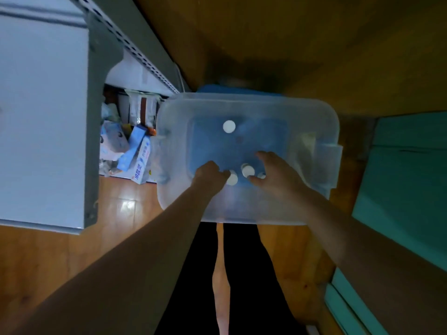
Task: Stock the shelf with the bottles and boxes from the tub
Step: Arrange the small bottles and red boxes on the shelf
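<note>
A clear plastic tub stands on a blue stool in front of me. Inside it I see white bottle caps from above: one apart at the back, the others near the front. My left hand is inside the tub with its fingers closed around the white-capped bottle at the front. My right hand curls around a second white-capped bottle beside it. A pale box leans at the tub's right end. The white shelf is on the left.
The bottom shelf level holds blue-and-white boxes and pouches, packed loosely. The grey slotted upright of the rack runs diagonally. A teal surface lies at the right. Wooden floor surrounds the tub.
</note>
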Demonstrator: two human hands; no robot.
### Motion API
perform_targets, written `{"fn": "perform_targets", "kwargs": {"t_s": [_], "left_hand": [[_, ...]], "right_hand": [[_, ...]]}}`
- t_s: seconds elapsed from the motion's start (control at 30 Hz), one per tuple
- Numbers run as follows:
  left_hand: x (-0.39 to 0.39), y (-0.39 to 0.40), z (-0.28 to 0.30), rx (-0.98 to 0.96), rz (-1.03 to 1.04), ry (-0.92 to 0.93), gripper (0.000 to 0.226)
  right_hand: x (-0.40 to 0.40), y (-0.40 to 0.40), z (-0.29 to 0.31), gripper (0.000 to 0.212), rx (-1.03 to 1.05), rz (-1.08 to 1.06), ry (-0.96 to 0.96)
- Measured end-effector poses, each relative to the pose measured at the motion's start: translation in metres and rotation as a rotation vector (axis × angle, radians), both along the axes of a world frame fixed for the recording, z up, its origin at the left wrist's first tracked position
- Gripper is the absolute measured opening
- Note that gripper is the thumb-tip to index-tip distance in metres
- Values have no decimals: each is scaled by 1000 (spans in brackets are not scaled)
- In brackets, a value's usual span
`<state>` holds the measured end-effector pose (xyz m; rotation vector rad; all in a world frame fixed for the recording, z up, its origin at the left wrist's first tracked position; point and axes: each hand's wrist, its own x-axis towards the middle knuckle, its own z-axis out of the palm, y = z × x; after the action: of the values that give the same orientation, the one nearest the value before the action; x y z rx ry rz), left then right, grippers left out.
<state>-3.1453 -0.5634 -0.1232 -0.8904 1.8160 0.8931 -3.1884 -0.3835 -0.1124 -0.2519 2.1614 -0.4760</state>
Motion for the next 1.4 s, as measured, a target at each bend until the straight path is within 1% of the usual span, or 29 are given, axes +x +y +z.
{"fn": "perform_targets", "kwargs": {"t_s": [0.07, 0.1, 0.17, 0.23, 0.3, 0.37, 0.47, 0.57, 0.6, 0.7, 0.73, 0.87, 1.0, 1.13, 1.23, 1.4], "left_hand": [[-6, 2, -14, 59, 197, -91, 37], [-9, 3, -20, 78, 301, -122, 35], [-14, 4, -27, 129, 451, -197, 31], [-17, 7, -30, 214, 554, -262, 25], [-18, 9, -30, 243, 563, -307, 20], [-18, 9, -28, 253, 544, -302, 16], [-14, 8, -21, 251, 551, -205, 22], [-9, 7, -3, 271, 584, -130, 30], [-8, 6, 7, 280, 607, -110, 29], [-3, 4, 46, 311, 629, -7, 14], [-2, 4, 61, 324, 639, 43, 14], [-8, 1, 135, 318, 698, 248, 24], [-15, -3, 223, 246, 615, 495, 27], [-12, -7, 309, 145, 535, 714, 30], [-7, -5, 373, 66, 473, 869, 25], [10, -14, 473, 79, 488, 1124, 20]], "right_hand": [[0, -4, -17, 71, -23, 78, 18], [0, -5, -23, 69, -13, 115, 21], [3, -7, -32, 54, -9, 146, 16], [4, -7, -37, 39, -29, 135, 48], [4, -6, -40, 30, -34, 99, 81], [2, -5, -39, 29, -29, 62, 105], [1, -2, -30, 39, -44, -2, 135], [-1, 0, -8, 34, -77, -113, 133], [-3, 0, 3, 33, -74, -143, 123], [-10, 0, 45, 31, -97, -223, 127], [-11, 0, 61, 31, -124, -260, 136], [-15, -1, 138, 33, -276, -397, 168], [-23, -9, 221, 32, -463, -513, 260], [-25, -21, 304, 29, -625, -639, 203], [-23, -27, 360, 32, -755, -675, 239], [-17, -39, 462, 31, -1008, -705, 256]]}}
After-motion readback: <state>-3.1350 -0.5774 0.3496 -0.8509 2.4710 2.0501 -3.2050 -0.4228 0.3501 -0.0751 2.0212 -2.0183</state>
